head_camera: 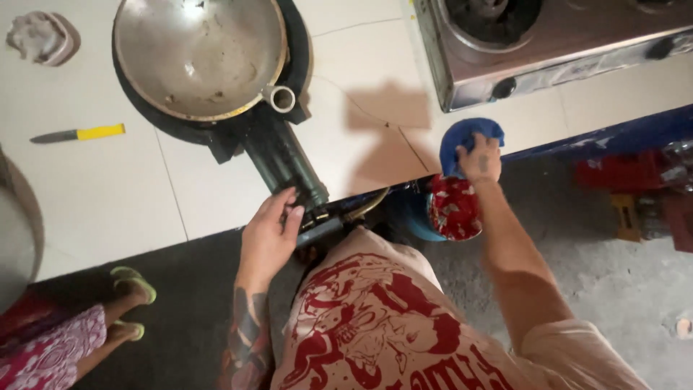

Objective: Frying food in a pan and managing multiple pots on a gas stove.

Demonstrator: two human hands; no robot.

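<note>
My left hand (271, 231) rests on the front end of a dark burner body (285, 159) at the counter edge, fingers curled around its valve end. A large metal wok (198, 54) sits on that burner. My right hand (480, 159) presses a blue cloth (469, 133) onto the white tiled counter (101, 195) near its edge. Under that hand, below the counter, sits a red patterned object (455, 208).
A steel gas stove (548, 43) stands at the back right. A yellow-handled knife (79, 134) lies on the counter's left part. Another person's legs in green sandals (133, 282) stand at the lower left. Red items (635, 188) sit on the floor at right.
</note>
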